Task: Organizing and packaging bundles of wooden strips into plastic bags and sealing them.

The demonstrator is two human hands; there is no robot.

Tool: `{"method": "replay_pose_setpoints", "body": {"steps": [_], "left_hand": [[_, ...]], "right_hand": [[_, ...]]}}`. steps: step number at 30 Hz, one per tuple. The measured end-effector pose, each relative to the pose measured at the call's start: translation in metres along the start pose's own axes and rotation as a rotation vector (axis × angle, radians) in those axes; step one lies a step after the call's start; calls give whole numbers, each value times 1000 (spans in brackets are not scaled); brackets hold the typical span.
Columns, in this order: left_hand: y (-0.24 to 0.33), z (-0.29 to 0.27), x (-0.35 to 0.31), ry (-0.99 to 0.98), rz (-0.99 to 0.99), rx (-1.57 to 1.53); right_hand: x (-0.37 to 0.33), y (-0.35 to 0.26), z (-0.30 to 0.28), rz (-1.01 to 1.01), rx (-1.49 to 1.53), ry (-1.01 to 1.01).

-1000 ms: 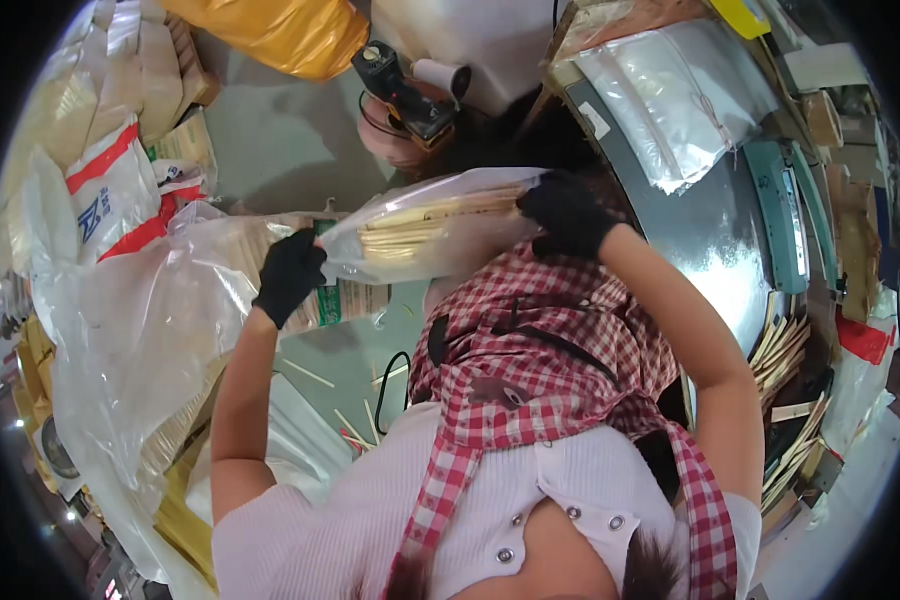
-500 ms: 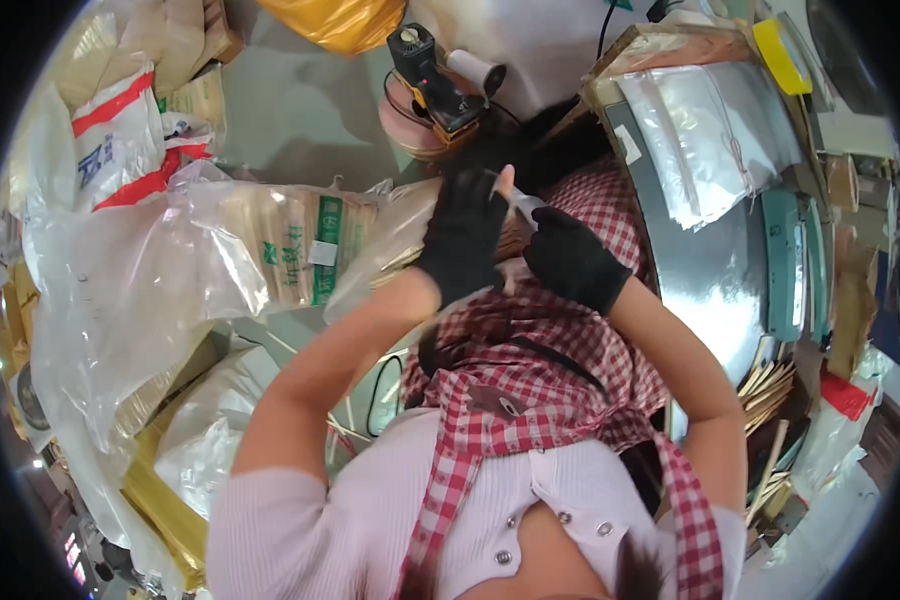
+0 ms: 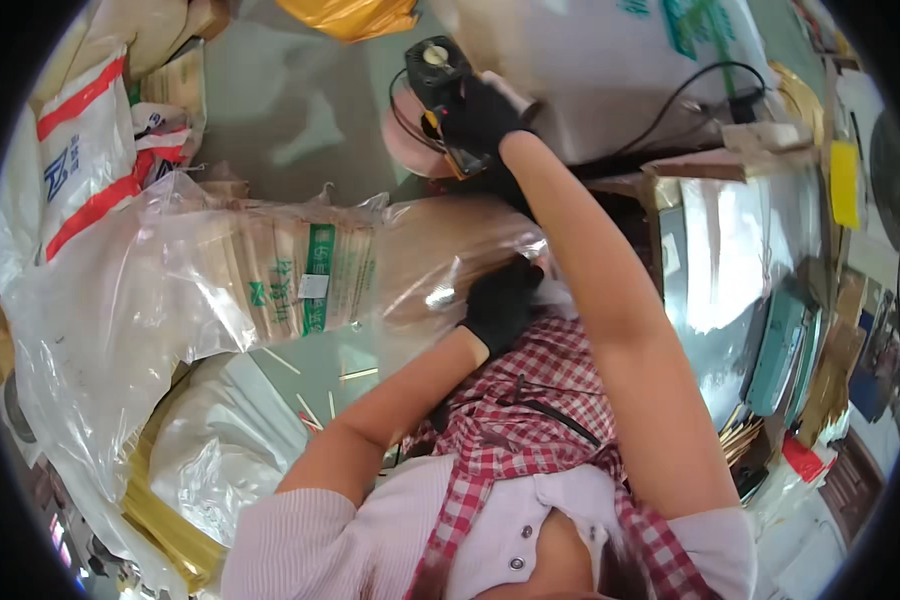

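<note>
Clear bag (image 3: pixel 435 285) — right hand (image 3: pixel 485 118) has left it for black tool (image 3: pixel 436 72)

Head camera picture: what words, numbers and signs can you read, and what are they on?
I won't copy words, but I see marks here:
White sack with red bands: big blue mark; smaller print too blurred.
Pale wrapped packet: green print; its white sticker is too small to read.
Big white sack, top: green print, too blurred.
Black tool at the right hand: any marks too small to read.
</note>
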State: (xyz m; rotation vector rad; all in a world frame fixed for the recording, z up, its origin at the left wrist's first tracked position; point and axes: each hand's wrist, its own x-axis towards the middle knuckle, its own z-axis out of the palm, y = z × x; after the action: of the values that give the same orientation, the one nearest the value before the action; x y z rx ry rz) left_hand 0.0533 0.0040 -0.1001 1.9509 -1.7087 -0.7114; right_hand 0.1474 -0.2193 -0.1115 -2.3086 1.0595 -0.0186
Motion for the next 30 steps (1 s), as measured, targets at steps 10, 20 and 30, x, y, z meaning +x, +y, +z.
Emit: {"method": "replay_pose_setpoints", "body": {"steps": [10,20,30], "left_hand": [[-60,-30,-112,-81,-9,-197],[-50,-19,-65,121,365,-265],[-16,11,-54,-110,219,-486]], "right_hand": [[-143,-16,-38,-27,24,-230],[-336,-20,-140,-178,-96,232],[-372,-25,-156,275,569,139]]}}
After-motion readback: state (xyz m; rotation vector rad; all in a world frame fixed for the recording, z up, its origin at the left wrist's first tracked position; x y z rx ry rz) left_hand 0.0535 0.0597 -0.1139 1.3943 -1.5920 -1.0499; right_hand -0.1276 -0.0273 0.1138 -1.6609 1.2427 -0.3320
